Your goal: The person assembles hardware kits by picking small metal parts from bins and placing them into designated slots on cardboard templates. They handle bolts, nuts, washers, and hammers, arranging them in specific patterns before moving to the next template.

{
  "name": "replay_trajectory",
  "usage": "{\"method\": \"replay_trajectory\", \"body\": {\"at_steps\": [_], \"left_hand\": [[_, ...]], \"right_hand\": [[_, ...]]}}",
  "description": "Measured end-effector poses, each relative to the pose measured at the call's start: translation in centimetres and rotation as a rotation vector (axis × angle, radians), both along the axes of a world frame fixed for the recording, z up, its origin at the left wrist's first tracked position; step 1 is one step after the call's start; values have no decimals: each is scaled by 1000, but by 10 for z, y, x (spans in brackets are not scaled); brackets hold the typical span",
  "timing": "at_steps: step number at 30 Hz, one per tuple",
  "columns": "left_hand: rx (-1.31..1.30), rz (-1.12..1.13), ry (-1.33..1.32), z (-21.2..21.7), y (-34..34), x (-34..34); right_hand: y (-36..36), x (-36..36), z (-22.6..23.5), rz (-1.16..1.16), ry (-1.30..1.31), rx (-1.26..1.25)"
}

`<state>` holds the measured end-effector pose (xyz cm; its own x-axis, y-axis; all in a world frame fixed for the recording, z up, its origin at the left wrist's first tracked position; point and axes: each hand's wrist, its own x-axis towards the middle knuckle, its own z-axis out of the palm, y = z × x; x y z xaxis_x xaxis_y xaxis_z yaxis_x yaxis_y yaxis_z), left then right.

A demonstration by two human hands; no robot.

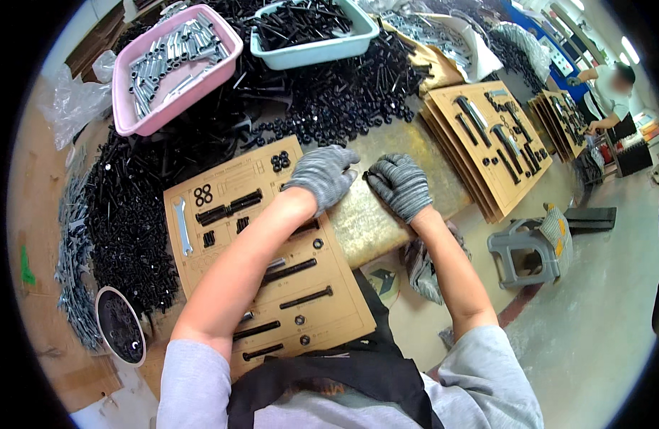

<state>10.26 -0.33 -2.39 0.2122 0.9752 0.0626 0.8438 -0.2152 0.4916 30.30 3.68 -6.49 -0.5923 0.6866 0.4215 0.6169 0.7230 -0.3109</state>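
My left hand (pixel 321 177), in a grey knitted glove, hovers at the top right corner of a brown cardboard sheet (pixel 351 304). Its thumb and fingers are apart, and I see nothing between them. Over the bare metal tabletop (pixel 369 225) just right of the sheet, my right hand (pixel 399 184) is gloved too, its fingers curled. A small black piece of hardware shows at its fingertips, too small to name. Along the sheet lie a silver wrench (pixel 183 225), black bolts (pixel 306 297), nuts (pixel 300 320) and black rings (pixel 203 194). My left forearm hides part of it.
Heaps of black bolts (pixel 133 222) and nuts (pixel 336 125) cover the far and left sides. A pink tub (pixel 125 118) holds silver tubes; a light-blue tub (pixel 308 56) holds black bolts. Stacked filled cardboards (pixel 487 150) stand right, beyond a grey stool (pixel 519 250). A person (pixel 612 93) works farther off.
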Motion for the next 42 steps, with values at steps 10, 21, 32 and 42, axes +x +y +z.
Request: {"method": "replay_trajectory", "body": {"at_steps": [10,21,32,42], "left_hand": [[-79,26,30,-16,-3,42],[-42,-68,-93,-31,12,47],[-136,-11,6,-19,23,63],[16,-12,-71,-37,24,54]], "right_hand": [[-4,58,3,-93,155,-284],[-43,67,12,-253,118,-230],[7,43,16,-180,-110,-305],[5,40,21,-152,-145,-278]]}}
